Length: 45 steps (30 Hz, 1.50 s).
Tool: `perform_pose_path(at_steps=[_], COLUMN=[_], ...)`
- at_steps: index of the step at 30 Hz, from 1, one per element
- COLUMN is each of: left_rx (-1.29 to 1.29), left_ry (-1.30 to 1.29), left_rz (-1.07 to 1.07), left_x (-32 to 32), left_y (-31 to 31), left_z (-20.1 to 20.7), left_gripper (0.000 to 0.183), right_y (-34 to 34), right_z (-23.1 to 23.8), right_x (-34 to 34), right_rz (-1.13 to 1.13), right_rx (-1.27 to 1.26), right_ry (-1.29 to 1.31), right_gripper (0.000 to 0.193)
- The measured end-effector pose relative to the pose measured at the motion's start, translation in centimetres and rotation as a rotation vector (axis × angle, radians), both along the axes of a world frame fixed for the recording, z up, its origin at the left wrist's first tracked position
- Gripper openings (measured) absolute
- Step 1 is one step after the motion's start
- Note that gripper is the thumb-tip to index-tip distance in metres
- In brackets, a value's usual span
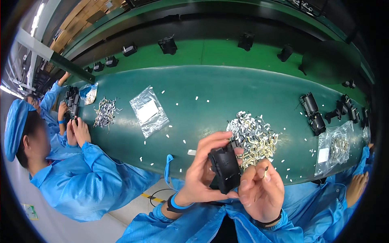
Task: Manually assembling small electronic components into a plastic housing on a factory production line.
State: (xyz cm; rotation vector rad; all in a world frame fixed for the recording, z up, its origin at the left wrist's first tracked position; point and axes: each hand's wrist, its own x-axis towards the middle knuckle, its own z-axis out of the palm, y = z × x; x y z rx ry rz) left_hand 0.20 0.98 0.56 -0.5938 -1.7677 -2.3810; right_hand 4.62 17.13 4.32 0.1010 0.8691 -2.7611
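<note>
My left hand (pixel 198 174) is wrapped round a black plastic housing (pixel 225 168), holding it tilted above the near edge of the green table. Close beside it, my right hand (pixel 263 188) pinches a small bent piece (pixel 266 173) with a dark tip and a pale gold stem. Just beyond both hands lies a heap of small silver and gold metal pieces (pixel 255 135). A blue strap (pixel 168 168) hangs at the table edge, left of my left wrist. The fingertips of my left hand behind the housing are partly hidden.
A clear plastic bag with a white label (pixel 148 111) lies left of centre on the table (pixel 210 105). More black housings (pixel 313 113) and a bag of metal pieces (pixel 338 146) are at the right. Co-workers sit left and right. Black housings (pixel 167 45) stand on the green strip behind.
</note>
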Motion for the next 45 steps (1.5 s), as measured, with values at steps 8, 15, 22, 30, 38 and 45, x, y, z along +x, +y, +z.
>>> perform_pose_path(at_steps=[8, 15, 22, 30, 38, 45], left_rx=[0.380, 0.437, 0.304, 0.187, 0.123, 0.122], left_ry=[-0.529, -0.727, -0.633, -0.580, -0.550, -0.579], left_rz=[-0.198, -0.285, -0.295, -0.296, -0.212, -0.203], left_x=[1.0, 1.5, 1.1, 0.8, 1.0, 0.9], left_y=[-1.6, -1.9, -1.7, -2.1, -1.3, -1.1], left_z=[0.3, 1.7, 1.7, 0.9, 1.1, 1.2], left_gripper=[0.108, 0.098, 0.088, 0.071, 0.065, 0.062], right_y=[2.0, 2.9, 3.0, 2.9, 2.3, 2.0], right_z=[0.3, 1.7, 2.0, 1.6, 0.7, -0.7], right_x=[-1.2, -4.3, -4.7, -4.7, -4.4, -3.6], right_rz=[-0.430, -0.384, -0.315, -0.357, -0.297, -0.312], right_rx=[0.642, 1.261, 1.349, 1.424, 1.356, 1.270], right_ry=[0.466, 0.862, 0.913, 0.967, 0.972, 0.762], right_gripper=[0.020, 0.019, 0.023, 0.024, 0.024, 0.019])
